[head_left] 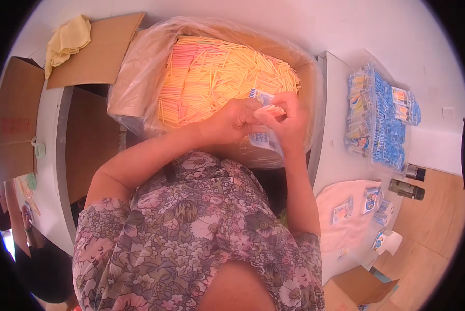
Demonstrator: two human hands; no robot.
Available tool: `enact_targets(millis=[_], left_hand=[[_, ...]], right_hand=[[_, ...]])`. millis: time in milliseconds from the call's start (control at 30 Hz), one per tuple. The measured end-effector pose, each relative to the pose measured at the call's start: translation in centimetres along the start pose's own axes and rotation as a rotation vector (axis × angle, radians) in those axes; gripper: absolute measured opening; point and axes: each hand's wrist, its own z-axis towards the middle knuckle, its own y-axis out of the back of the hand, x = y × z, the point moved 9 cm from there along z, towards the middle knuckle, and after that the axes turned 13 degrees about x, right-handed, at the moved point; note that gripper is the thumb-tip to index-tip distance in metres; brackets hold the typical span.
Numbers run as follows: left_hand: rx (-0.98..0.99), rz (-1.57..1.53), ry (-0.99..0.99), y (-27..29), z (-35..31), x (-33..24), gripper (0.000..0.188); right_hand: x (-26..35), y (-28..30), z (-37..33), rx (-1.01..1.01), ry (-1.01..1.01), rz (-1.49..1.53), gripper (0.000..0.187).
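Both of my hands meet over the near right side of a large box, in front of a heap of thin yellow and pink sticks [222, 78]. My right hand [290, 116] is closed round a small bunch of sticks [272, 110], their pale ends showing between thumb and fingers. A clear plastic packet [266, 140] with blue print sticks out above and below the hands. Against its left side, my left hand [236, 120] is closed, fingers curled and seemingly pinching the packet. The hands partly cover the packet, so its opening cannot be made out.
Clear plastic lines the cardboard box [126, 103]. At right, a clear bin [361, 114] holds many blue-printed packets; nearby are dark-capped bottles [406, 189] and a pink cloth [341, 212] with packets. A yellow cloth [69, 41] lies on cardboard at left. Another person's arm [17, 212] shows far left.
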Motion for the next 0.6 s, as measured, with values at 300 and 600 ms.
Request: enact_targets(millis=[300, 600], left_hand=[[-0.077, -0.384, 0.216, 0.5, -1.1, 3.6, 0.013], [-0.055, -0.489, 0.291, 0.4, -2.2, 6.1, 0.012]], right_hand=[[-1.1, 6.4, -0.8, -0.319, -0.007, -0.142, 0.016], [-2.2, 2.9, -0.3, 0.043, -0.282, 0.632, 0.014]])
